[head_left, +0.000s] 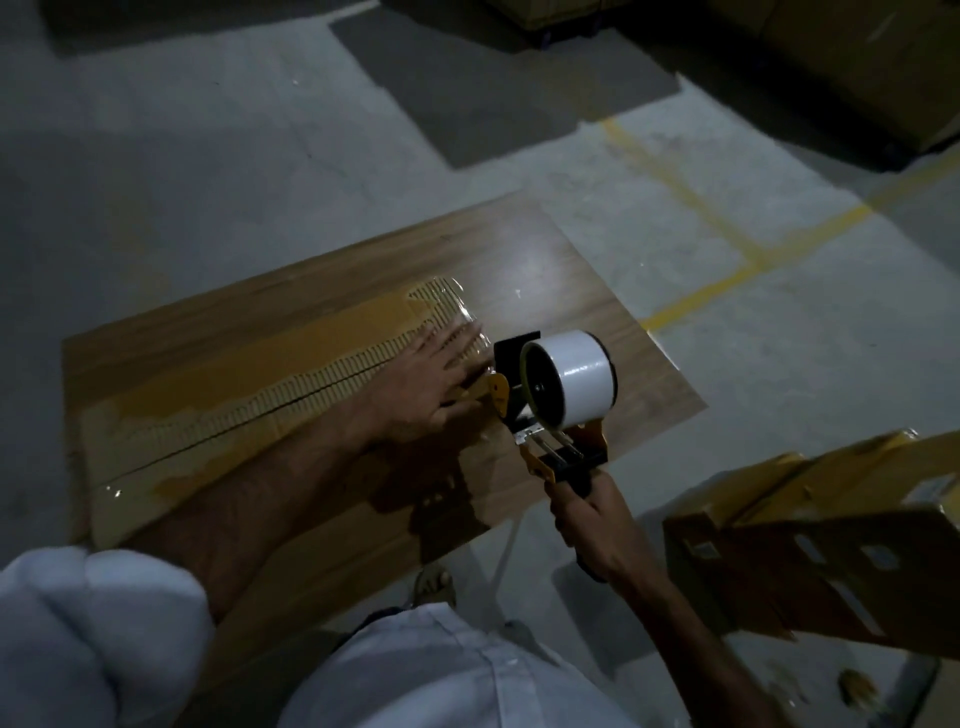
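A: Where is the tape gun (550, 410)?

B: On the flat box (218, 322), toward its right end, nose down on the cardboard. Its frame is black and yellow, and a white roll (579, 376) sits on the spool facing the camera.

A: Who has hold of it?

B: The right hand (587, 514). Its fingers are wrapped round the black handle, which points back toward the person.

A: And the left hand (421, 384)?

B: Flat on the box, palm down and fingers straight and a little spread, just left of the gun's nose. The thumb lies near the gun's yellow flap; I cannot tell whether they touch.

A: What is under that hand?

B: A seam (208, 441) runs along the box from left to right. Around it the top paper is torn away, so the ribs show. Shiny clear tape (449, 301) covers the ribs just beyond the fingertips.

A: Where does the box lie?

B: On a grey concrete floor (208, 182), slanted across the view. Yellow lines (727, 244) are painted on the floor to the right.

A: Anything else near?

B: A second box (810, 535) stands at the right, close to the right forearm. A white sleeve (93, 639) is bunched above the left elbow, and a sandalled foot (434, 579) shows at the box's near edge. More cartons (857, 67) stand in shadow, top right.
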